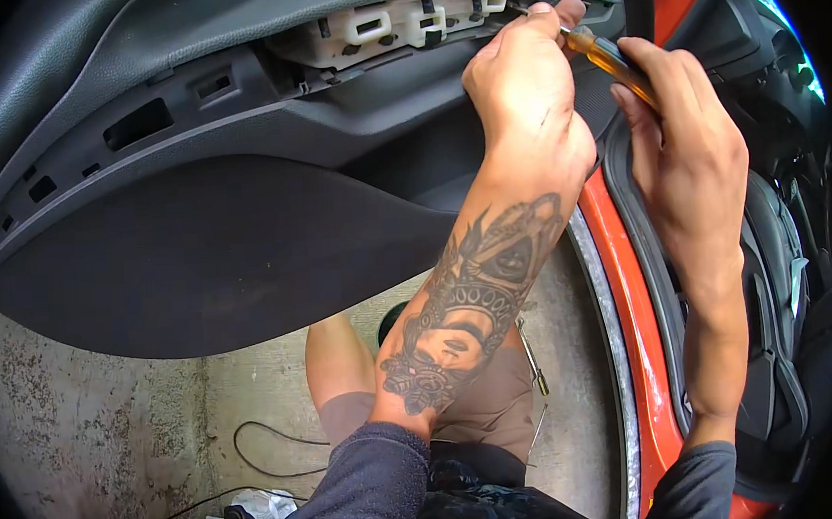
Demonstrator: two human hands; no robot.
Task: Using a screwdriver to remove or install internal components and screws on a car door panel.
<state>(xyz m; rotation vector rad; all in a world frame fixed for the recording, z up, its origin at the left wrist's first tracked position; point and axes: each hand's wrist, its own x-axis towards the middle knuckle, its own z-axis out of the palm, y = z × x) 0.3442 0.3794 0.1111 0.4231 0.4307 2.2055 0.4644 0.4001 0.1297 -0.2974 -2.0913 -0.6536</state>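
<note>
A screwdriver [614, 62] with a see-through amber handle slants up and left toward the car door's inner panel. Its handle is gripped in my right hand [696, 148], thumb and fingers closed round the end. My left hand [526, 83] is closed at the metal shaft, which passes by its thumb and fingertips; part of that grip is hidden. The shaft's tip reaches the right end of a white plastic bracket [390, 27] with several raised slots, set in the dark door panel [232, 243]. Exactly what the tip touches is too small to tell.
Rectangular openings [136, 124] run along the armrest strip at the left. An orange-red door sill [633, 321] with black seals stands at the right. On the concrete floor [156, 403] lie a black cable [246, 455], a metal tool [535, 362] and a white bag [263, 509].
</note>
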